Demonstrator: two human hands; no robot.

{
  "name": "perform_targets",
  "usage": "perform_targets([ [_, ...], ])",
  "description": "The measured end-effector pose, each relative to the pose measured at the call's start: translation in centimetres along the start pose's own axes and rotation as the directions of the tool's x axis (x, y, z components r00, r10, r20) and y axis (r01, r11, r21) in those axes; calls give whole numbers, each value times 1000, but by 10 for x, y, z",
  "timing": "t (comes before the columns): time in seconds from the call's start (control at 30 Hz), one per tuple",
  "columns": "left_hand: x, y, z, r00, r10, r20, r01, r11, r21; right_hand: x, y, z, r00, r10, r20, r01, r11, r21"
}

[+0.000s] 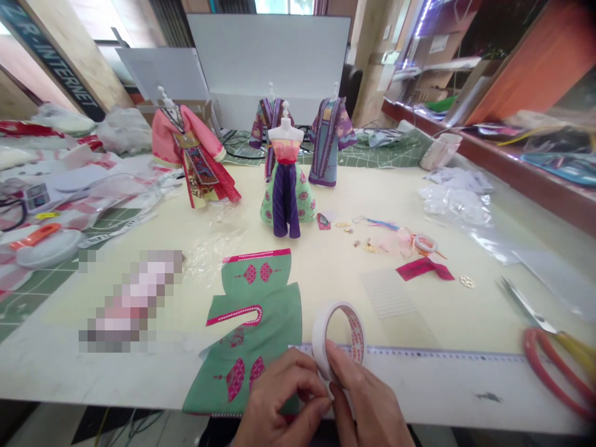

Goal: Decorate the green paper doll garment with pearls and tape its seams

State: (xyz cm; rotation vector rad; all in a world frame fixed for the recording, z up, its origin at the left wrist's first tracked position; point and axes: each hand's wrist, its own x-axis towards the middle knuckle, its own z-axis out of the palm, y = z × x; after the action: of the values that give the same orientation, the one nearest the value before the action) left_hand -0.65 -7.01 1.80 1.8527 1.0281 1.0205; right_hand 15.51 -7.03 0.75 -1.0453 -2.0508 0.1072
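A roll of white tape stands on edge near the table's front, with printed red lettering inside its ring. My right hand grips its lower part, the thumb inside the ring. Thumb and forefinger pinched together, my left hand is against the roll's lower left side; what they pinch is too small to make out. Just left of the hands lies a flat green doll garment with pink trim and fan motifs, partly covered by my left hand. Behind the roll runs a clear ruler.
Dressed doll forms stand at the back, one in a green skirt, one in a pink robe. Red-and-yellow-handled scissors lie right. Beads, a magenta strip and plastic bags are scattered about. A blurred-out item lies left.
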Motion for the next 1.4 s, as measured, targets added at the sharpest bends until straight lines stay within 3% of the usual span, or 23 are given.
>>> perform_targets([
  [0.2,-5,-4,-1,989,147,-9,-145,984,104,6,0,-6,999,-47,-3,48,999,10],
  [0.43,-8,-4,0,974,220,-48,-208,962,175,6,3,-15,996,-81,33,83,995,-64],
  [0.6,-5,1,0,990,126,-65,-112,976,184,3,5,-23,997,-65,52,70,991,-112],
  [0.7,-1,0,4,992,-27,-120,44,989,142,1,8,-24,993,-56,99,68,989,-129],
  [0.97,6,-12,17,927,-350,-133,358,933,33,-11,17,-16,976,-52,211,100,969,-224],
  [1.17,14,-9,17,915,-401,-39,400,916,-32,-12,21,-21,982,-24,190,61,979,-193],
  [1.3,19,-5,14,925,-374,66,371,927,47,-12,25,-24,983,-12,184,46,983,-180],
  [1.4,21,-5,15,945,-321,61,318,946,54,-14,27,-24,983,7,183,25,985,-170],
])
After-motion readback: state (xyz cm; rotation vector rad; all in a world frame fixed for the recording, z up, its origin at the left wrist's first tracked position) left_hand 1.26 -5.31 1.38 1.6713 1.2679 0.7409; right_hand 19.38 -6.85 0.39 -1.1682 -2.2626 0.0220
